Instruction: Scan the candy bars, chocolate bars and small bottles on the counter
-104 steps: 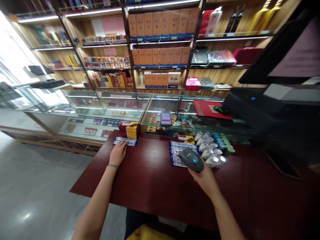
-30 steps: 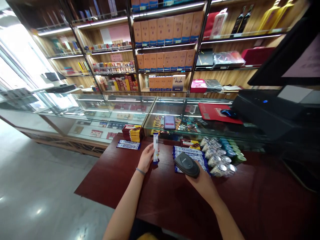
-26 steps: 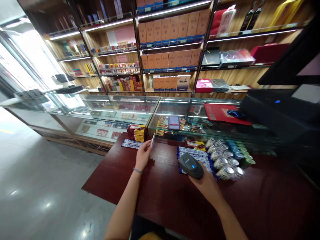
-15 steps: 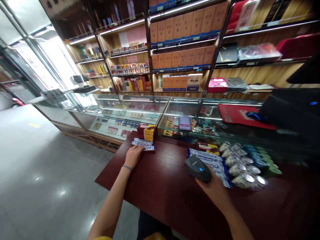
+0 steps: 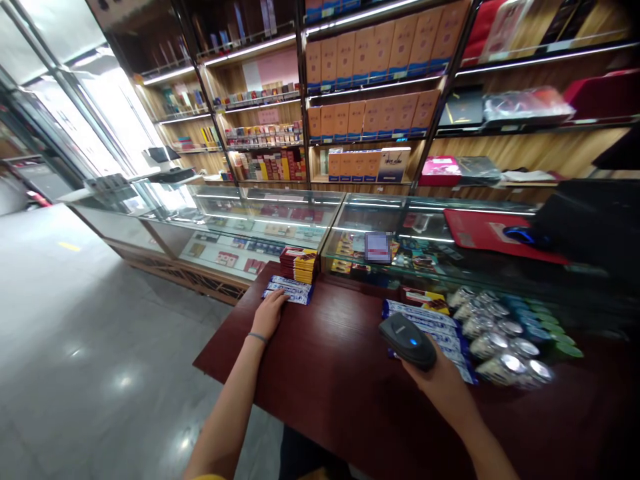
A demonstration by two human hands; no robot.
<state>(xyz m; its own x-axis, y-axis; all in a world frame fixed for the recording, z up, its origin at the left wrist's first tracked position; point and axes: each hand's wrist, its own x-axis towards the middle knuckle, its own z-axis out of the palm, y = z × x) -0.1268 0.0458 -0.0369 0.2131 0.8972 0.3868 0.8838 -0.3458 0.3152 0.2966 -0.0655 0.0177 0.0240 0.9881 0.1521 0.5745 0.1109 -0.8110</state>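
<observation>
My left hand (image 5: pixel 270 315) lies at the near edge of several blue-and-white snack packets (image 5: pixel 287 290), its fingers stretched out and resting on the nearest one. Just behind these packets stands a stack of red-and-yellow boxes (image 5: pixel 299 265). A black barcode scanner (image 5: pixel 407 340) with a lit blue spot is wrapped in my right hand (image 5: pixel 440 373). The scanner is held over the left part of a second row of blue-and-white packets (image 5: pixel 445 337), and partly hides them. Another red-and-yellow box (image 5: pixel 425 299) lies behind that row.
Several silver-topped cans (image 5: pixel 493 343) and green-topped ones (image 5: pixel 565 338) stand at the right of the dark red table (image 5: pixel 320 353). A glass display counter (image 5: pixel 260 207) borders its far side. On the glass lie a red mat (image 5: pixel 480 233) and a computer mouse (image 5: pixel 523 235).
The nearest left packet now lies close against the others, with my left hand still at it. The view has shifted slightly, while my right hand keeps the scanner over the right packets.
</observation>
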